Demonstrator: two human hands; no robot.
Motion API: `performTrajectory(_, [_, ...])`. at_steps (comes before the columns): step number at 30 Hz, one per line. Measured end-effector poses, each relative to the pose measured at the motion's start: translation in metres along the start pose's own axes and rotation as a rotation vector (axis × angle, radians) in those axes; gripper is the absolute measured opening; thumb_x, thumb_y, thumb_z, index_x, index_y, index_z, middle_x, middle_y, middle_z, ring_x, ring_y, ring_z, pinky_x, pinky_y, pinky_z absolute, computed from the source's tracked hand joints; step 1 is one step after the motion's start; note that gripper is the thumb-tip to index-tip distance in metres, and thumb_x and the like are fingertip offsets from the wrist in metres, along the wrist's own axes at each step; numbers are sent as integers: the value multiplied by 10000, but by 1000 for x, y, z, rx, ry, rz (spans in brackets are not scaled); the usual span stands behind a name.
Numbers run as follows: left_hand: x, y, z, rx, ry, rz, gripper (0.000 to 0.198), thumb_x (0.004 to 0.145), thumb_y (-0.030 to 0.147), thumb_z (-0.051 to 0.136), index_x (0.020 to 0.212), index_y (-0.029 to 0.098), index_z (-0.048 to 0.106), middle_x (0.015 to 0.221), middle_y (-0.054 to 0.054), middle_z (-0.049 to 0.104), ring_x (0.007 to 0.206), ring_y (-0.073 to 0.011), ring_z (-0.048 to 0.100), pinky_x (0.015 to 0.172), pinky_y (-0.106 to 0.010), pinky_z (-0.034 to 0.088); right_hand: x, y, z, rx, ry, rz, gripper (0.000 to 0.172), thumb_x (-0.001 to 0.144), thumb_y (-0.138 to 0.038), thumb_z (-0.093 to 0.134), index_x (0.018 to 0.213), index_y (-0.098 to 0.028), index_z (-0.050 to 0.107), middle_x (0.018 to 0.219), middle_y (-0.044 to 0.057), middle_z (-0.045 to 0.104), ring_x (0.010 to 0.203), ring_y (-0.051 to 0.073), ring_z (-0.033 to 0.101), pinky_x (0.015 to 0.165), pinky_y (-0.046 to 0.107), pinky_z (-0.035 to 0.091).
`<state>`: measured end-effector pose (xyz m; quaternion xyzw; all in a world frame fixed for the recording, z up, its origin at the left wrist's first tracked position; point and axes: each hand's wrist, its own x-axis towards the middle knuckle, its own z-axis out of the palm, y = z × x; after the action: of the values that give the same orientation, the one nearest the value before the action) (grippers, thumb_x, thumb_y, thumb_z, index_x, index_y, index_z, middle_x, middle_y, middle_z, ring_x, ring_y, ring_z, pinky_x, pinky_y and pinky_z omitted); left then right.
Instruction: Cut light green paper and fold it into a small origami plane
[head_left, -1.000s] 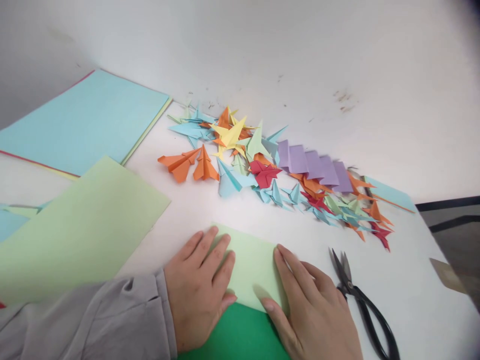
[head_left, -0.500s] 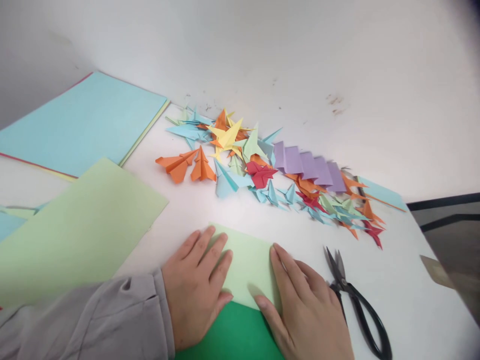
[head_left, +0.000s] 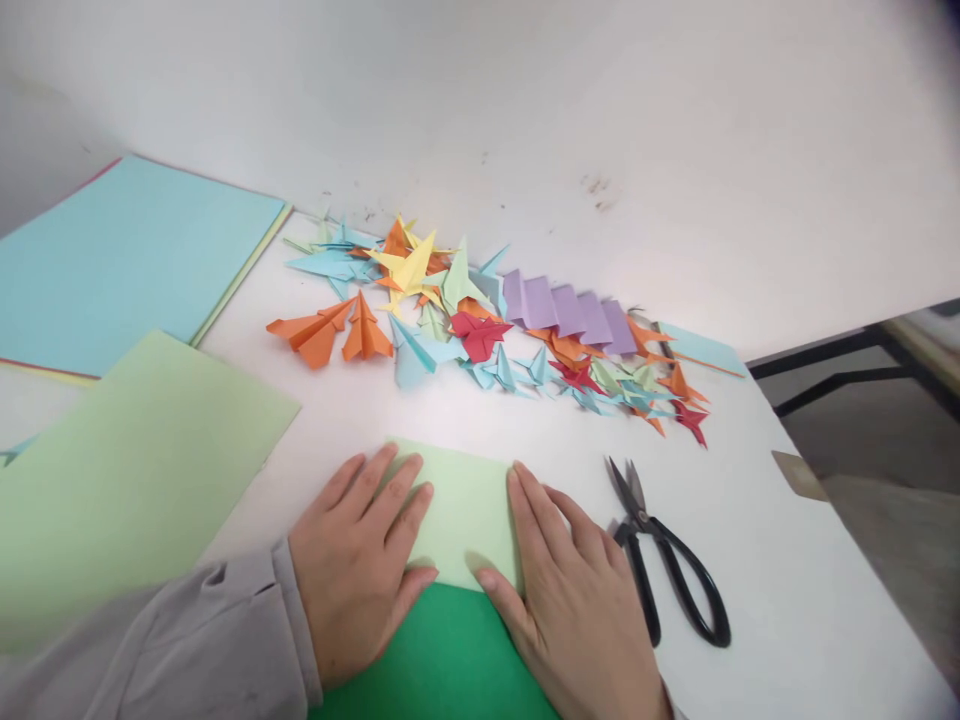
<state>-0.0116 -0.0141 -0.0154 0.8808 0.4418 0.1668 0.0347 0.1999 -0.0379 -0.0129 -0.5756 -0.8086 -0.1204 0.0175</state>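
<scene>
A small light green paper [head_left: 461,505] lies on the white table, its near edge overlapping a dark green sheet [head_left: 442,660]. My left hand [head_left: 360,565] lies flat on the paper's left side, fingers stretched out. My right hand [head_left: 574,605] lies flat on its right side, thumb at the lower edge. Both hands press the paper down and hold nothing.
Black scissors [head_left: 667,565] lie just right of my right hand. A pile of coloured folded paper figures [head_left: 480,335] runs along the wall. A large light green sheet [head_left: 127,470] and a light blue paper stack [head_left: 127,260] lie at the left. The table edge [head_left: 847,560] drops off at the right.
The view has swung to the right, so everything sits further left in the picture. Both hands stay flat on the light green paper in the same pose.
</scene>
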Motion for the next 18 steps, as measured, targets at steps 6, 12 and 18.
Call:
performTrajectory(6, [4, -8, -4, -41, -6, 26, 380, 883, 334, 463, 1204, 162, 572, 1328, -104, 521, 1240, -298, 427, 972, -447, 372, 2, -1, -2, 24, -13, 12, 709, 887, -574, 334, 1408, -93, 331, 1360, 124, 488, 1131, 299, 447, 873, 401, 370])
performTrajectory(12, [8, -9, -8, -92, 7, 21, 348, 859, 312, 484, 1149, 158, 599, 1296, -109, 543, 1202, -308, 454, 935, -461, 387, 3, -1, -3, 40, -39, 29, 726, 881, -598, 323, 1376, -70, 387, 1375, 131, 469, 1136, 308, 435, 887, 405, 348])
performTrajectory(18, [8, -11, -5, -38, 11, 40, 334, 866, 305, 486, 1156, 177, 590, 1293, -93, 549, 1194, -297, 467, 909, -447, 394, 1, 0, -2, 109, -21, 36, 802, 870, -645, 244, 1377, -36, 370, 1388, 151, 445, 1150, 318, 406, 897, 432, 342])
